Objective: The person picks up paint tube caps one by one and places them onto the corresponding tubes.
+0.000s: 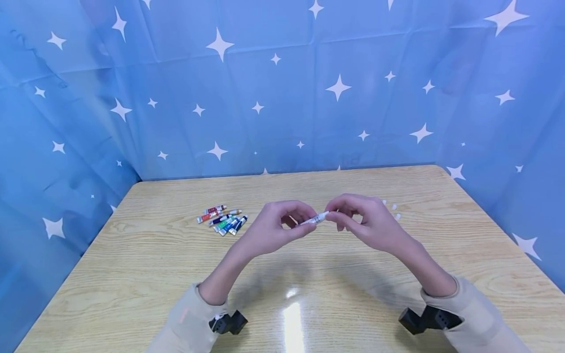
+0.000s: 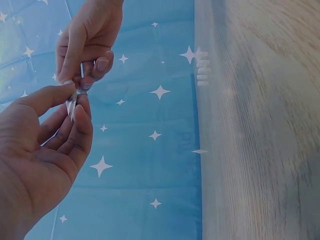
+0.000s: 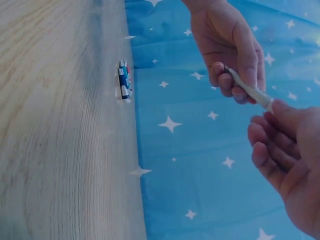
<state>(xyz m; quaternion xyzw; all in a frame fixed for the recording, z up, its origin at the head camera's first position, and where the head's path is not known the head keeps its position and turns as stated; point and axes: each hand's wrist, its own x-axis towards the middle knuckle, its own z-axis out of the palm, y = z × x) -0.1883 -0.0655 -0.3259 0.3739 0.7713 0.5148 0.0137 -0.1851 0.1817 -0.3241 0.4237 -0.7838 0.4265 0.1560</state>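
High head view, forward and down, close wrist views, shared tube [image 1: 319, 217]

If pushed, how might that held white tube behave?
The white tube probably dents under pressure: its tail looks flattened. It seems light: the left hand pinches it above the table. That flattened tail might limit rolling.

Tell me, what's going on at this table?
Someone's left hand grips a small white paint tube above a wooden table, while the right hand pinches the tube's tip end. Several coloured paint tubes lie clustered on the left; a few small white pieces, possibly caps, lie beyond the right hand.
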